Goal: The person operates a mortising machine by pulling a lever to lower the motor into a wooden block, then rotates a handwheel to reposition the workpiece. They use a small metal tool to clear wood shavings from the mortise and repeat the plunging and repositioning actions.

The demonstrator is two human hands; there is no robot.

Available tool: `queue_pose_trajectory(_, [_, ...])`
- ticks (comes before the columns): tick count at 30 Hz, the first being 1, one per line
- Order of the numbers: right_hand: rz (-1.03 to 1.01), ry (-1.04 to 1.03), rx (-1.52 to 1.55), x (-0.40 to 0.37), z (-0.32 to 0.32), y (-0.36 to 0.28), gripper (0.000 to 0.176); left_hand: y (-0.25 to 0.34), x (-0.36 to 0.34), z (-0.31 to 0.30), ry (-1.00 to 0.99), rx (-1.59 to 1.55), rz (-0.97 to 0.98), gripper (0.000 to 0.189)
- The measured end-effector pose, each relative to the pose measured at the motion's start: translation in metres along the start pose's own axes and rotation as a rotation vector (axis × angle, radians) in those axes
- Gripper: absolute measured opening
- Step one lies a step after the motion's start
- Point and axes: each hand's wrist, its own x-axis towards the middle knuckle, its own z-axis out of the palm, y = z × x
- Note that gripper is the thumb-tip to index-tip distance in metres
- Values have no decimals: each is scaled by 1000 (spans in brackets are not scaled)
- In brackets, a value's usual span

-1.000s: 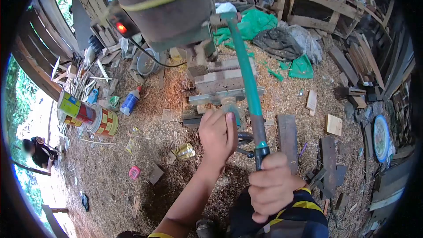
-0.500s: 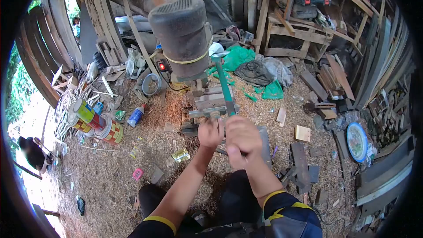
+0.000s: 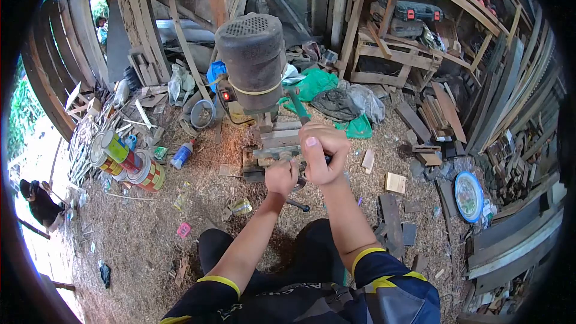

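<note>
Sawdust floor [image 3: 150, 228] spreads under and all round both hands; timber offcuts are scattered on it.
Dark motor housing [image 3: 252, 60] stands upright directly beyond the hands, red lamp lit on its lower left side; stacked wooden blocks [image 3: 279, 138] sit below it, just ahead of the knuckles.
Green tarp [image 3: 318, 84] lies crumpled beyond the right hand, past the machine.
Painted tins [image 3: 129, 165] lie tipped well to the left of the left hand; blue-rimmed plate [image 3: 468, 196] lies flat well to the right of the right hand.
Right hand [image 3: 321, 153]: raised, fingers wrapped fully round the green lever handle [image 3: 298, 107], thumb on top; the handle runs from the fist up and away towards the motor.
Left hand [image 3: 282, 177]: just below and left of the right, touching it, curled into a fist at the machine's metal plate; contents of the fist hidden.
Blue bottle [image 3: 182, 155] lies on its side left of the left hand; small wood block [image 3: 395, 183] lies right of the right hand.
</note>
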Motion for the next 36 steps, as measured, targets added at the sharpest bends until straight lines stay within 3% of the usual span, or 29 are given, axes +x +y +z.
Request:
queue_pose_trajectory(4, [1,72,73,15,1,11,44,7,7,-9,126,50,125,39])
queue_pose_trajectory(12, [192,166,82,70,10,16,53,18,13,-25,10,-38,86,38])
queue_pose_trajectory(19, [346,324,85,176,27,39,48,16,6,-29,-9,-100,99,37])
queue_pose_trajectory(21, [272,361,-27,223,32,75,47,11,2,-26,-11,-38,89,36])
queue_pose_trajectory(23, [340,307,-215,269,37,94,54,9,-2,-23,-30,-37,74,36])
queue_pose_trajectory(26, [412,317,-100,313,43,112,59,6,2,-27,-10,-117,93,38])
queue_pose_trajectory(27, [415,319,-108,318,43,119,59,5,3,-27,-38,-93,77,38])
queue_pose_trajectory(29, [59,376,-56,315,39,135,63,7,4,-23,-69,-81,57,38])
queue_pose_trajectory(32, [79,251,62,262,33,122,49,2,2,-23,-69,-74,84,39])
queue_pose_trajectory(34, [7,177,-9,233,19,164,43,2,4,-22,-38,-66,95,40])
queue_pose_trajectory(36, [186,125,-12,208,9,181,44,4,3,-28,-91,-86,89,40])
